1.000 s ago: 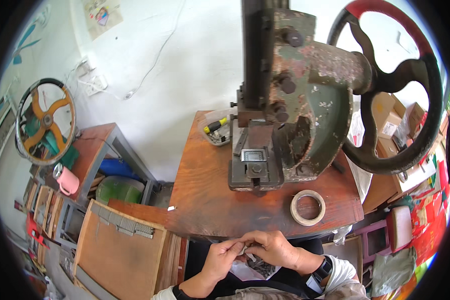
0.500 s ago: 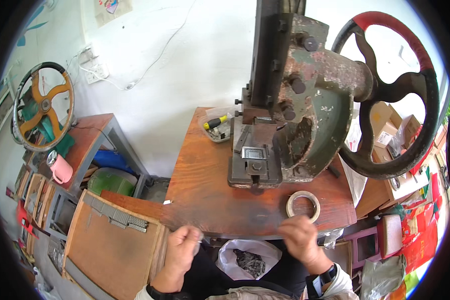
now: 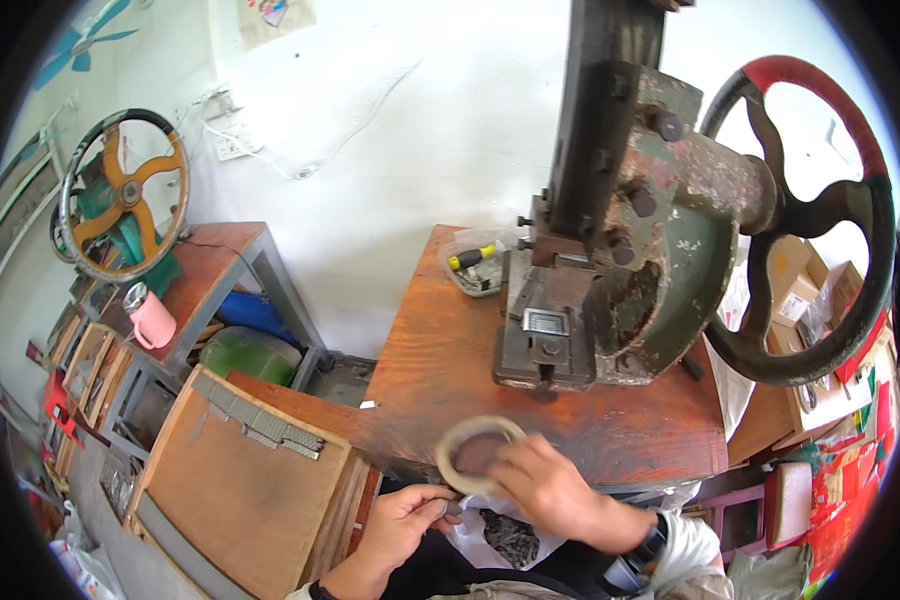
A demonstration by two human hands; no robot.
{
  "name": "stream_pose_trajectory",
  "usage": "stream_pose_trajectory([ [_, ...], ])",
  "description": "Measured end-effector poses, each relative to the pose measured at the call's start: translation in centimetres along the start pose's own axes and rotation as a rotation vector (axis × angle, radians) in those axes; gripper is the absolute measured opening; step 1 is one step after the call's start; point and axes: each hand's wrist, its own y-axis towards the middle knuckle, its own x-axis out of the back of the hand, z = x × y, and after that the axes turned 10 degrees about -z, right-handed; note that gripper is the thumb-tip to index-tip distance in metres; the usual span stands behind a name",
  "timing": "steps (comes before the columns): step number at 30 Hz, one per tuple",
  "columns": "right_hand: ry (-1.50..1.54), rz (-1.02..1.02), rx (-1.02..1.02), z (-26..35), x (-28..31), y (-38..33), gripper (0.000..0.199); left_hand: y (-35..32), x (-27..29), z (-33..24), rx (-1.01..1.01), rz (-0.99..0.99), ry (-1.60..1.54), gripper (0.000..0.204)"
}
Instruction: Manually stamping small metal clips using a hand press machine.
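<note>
Ring (image 3: 445, 456), pale and round like a tape roll, blurry, low in the middle of the frame, by the front edge of the brown table (image 3: 410, 355). Gripped on its right side by the right hand (image 3: 547, 487), fingers clamped on it. Just below and left, the left hand (image 3: 403, 525), thumb and finger pinched together on a small grey piece (image 3: 452, 512); too small to tell what kind. Between the hands, at the bottom, a white bag (image 3: 470, 547) with many grey bits (image 3: 508, 540) inside. Right of the middle, a big old green press (image 3: 685, 260) on the table, with a shiny little plate (image 3: 546, 321) on its base and a big black-and-red wheel (image 3: 878, 240) at upper right. Left of the press, a clear tub (image 3: 487, 285) with a yellow-and-black handle (image 3: 470, 258) in it. At lower left, a wooden board (image 3: 240, 490) with grey strips (image 3: 260, 428) along its top.
</note>
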Motion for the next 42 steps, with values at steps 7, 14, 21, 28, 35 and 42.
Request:
stream_pose_trajectory([
  [7,-0.573,-0.074,0.175,-10.2,-9.2,15.4,0.011,-4.6,5.4,-3.2,0.230,-0.248,0.172,0.015],
  [14,-0.352,0.027,-0.069,-10.5,-6.7,18.2,0.025,-3.6,4.9,2.3,-0.162,-0.133,0.700,0.016],
  [21,0.232,0.350,0.292,2.3,-6.7,6.0,0.028,-2.3,4.0,3.5,-0.346,-0.120,0.944,0.031],
  [28,0.256,0.259,0.047,0.6,-3.2,0.1,0.024,-0.8,13.2,-1.1,-0.525,-0.434,1.204,0.008],
  [35,0.258,0.267,-0.055,0.4,-3.9,-2.3,0.019,5.8,20.8,-5.5,-0.885,-0.097,1.693,0.050],
  [42,0.230,0.256,-0.066,0.7,-4.9,-2.8,0.020,7.2,21.6,-4.2,-1.104,-0.058,1.659,0.033],
])
